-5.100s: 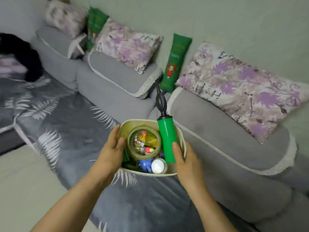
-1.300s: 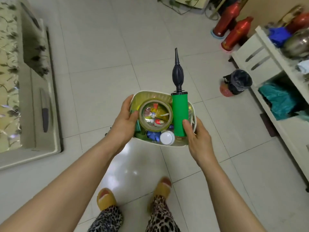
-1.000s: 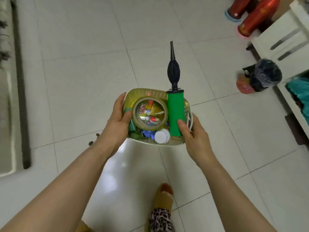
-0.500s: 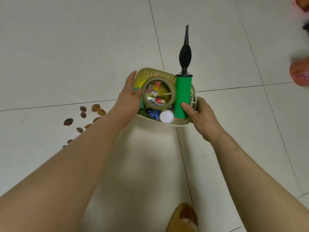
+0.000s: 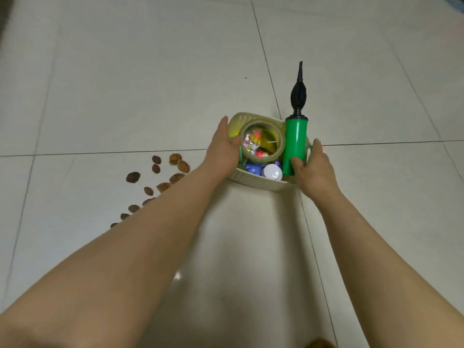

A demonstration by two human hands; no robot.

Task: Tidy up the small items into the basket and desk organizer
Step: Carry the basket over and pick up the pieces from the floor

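Two hands on one small cream basket point(image 5: 253, 178), low over or on the tiled floor point(image 5: 125, 84); contact with the floor can't be confirmed. Basket is packed: a tape roll point(image 5: 262, 143) lying flat on top with wrapped bits showing through its hole, a white cap point(image 5: 273, 172) and something blue point(image 5: 252, 168) at the near edge, and a green balloon pump point(image 5: 295, 144) standing upright at the right side, black nozzle sticking well above the rim.

Left hand point(image 5: 222, 151) grips the left rim, fingers curled over the edge. Right hand point(image 5: 315, 167) wraps the right wall, thumb pressed against the pump's base.

Handling guess: thin plastic basket, stiff-ish but could flex; load light overall. Pump is tall and top-heavy, likely to tip out if the basket tilts, so the two-sided rim hold with the thumb steadying the pump looks right. Keep it level.

Brown nut shells point(image 5: 160, 177) lie scattered on the floor to the left, apart from the basket.
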